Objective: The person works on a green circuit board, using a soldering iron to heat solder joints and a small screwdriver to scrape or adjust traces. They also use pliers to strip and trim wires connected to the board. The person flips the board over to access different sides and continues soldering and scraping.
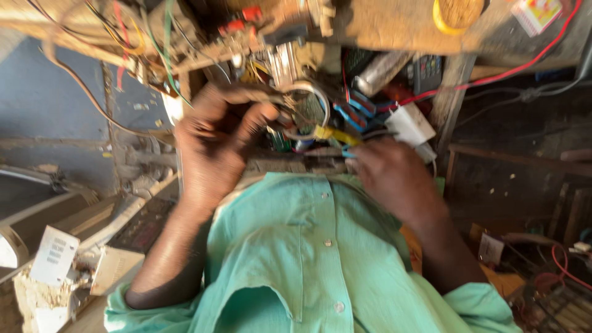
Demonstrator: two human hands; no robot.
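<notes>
The left hand curls closed around a grey wire loop; the right hand grips a yellow-handled tool. Tangled wires crowd at eleven o'clock, a white charger sits at one.

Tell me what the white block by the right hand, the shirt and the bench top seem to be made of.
The boxy white adapter block looks like smooth moulded plastic: even colour, rounded corners. The mint-green buttoned shirt is matte woven cloth, creased, with stitched seams. The worn brown bench top seems to be bare, dusty wood, though blur leaves this uncertain.
</notes>
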